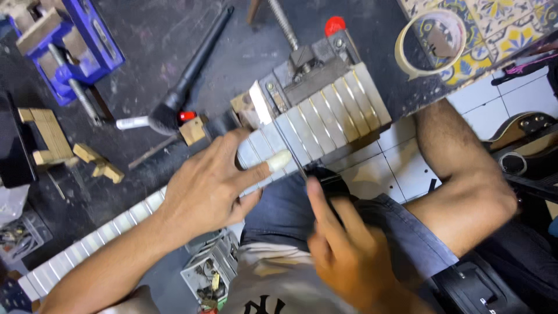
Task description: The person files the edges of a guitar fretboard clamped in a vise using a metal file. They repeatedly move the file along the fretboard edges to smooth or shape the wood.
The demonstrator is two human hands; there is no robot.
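Here the long guitar neck runs slantwise from the vise down-left. The left hand presses flat on it, fingers spread; the right hand pinches a thin tool just below.

Vise and brush crowd the bench.

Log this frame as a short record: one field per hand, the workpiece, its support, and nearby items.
Left hand: spread flat on the guitar neck, one fingertip taped
Right hand: blurred, grips a thin dark tool against the frets
Workpiece: fretted neck, masked with pale tape between frets
Support: metal vise on the dark workbench
Nearby: brush, blue vise, tape roll, wooden blocks
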